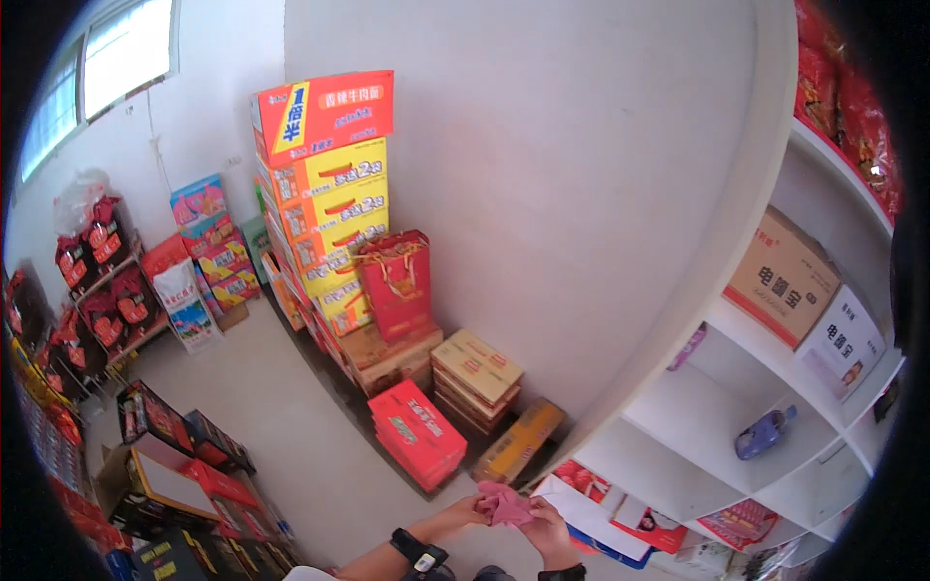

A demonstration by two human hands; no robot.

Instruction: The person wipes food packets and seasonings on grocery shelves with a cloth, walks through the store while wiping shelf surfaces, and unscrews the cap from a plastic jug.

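A crumpled pink cloth (505, 502) is held between my two hands, low in the view. My left hand (468, 510) grips its left side, and my right hand (543, 517) has its right side between thumb and fingers. Both wrists carry black bands. Just beyond the cloth lie a stack of red flat boxes (418, 434) and a yellow-brown carton (520, 440) on the floor. To the right of my right hand, a white panel or box (581, 512) lies with red printed packages at the shelf's foot.
A white shelf unit (657, 443) fills the right side, bearing a purple bottle (761, 433) and a brown carton (783, 279). Ahead, yellow cartons (341, 207) are stacked high, with a red gift bag (398, 283) beside them. Black and red boxes (178, 501) stand at the left.
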